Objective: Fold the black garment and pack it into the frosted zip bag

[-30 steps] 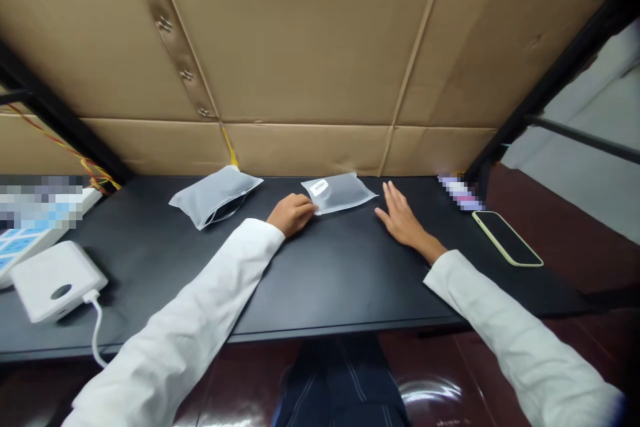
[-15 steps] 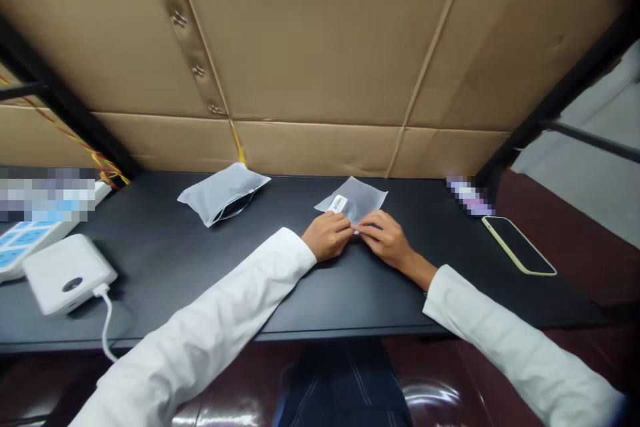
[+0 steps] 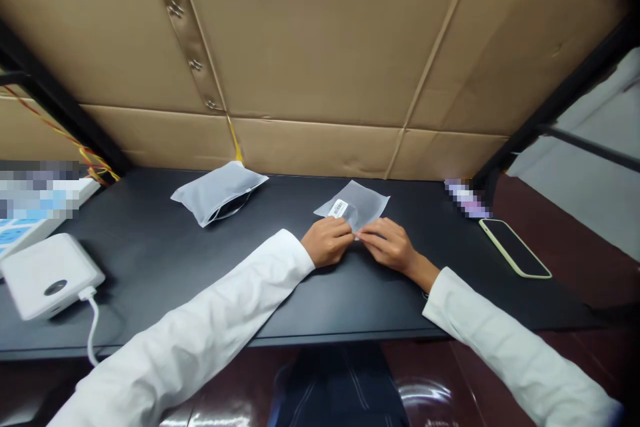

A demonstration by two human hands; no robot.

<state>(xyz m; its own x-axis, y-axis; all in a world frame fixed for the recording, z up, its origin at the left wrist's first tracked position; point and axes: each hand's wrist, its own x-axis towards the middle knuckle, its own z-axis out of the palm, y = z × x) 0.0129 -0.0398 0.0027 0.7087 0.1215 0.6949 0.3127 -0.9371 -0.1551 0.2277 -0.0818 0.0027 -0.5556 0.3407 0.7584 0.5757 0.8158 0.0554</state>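
Note:
A small translucent bag (image 3: 373,201) with a white barcode label (image 3: 339,208) lies on the black table, its near edge between my hands. My left hand (image 3: 327,241) is closed on that edge from the left, close below the label. From the right, my right hand (image 3: 387,244) pinches the same edge, fingertips almost touching those of my left hand. Farther left lies a larger frosted bag (image 3: 217,190), its opening slightly gaping toward the right.
On the left, a white power bank (image 3: 53,275) with a cable sits near a power strip (image 3: 43,217). A phone (image 3: 516,248) and a blurred purple item (image 3: 467,198) lie on the right. Cardboard (image 3: 320,47) rises behind the black table (image 3: 320,307).
The view has shifted slightly, so things at the left sit a little farther left. Both hands keep their grip on the small bag, with the fingertips marginally lower in view.

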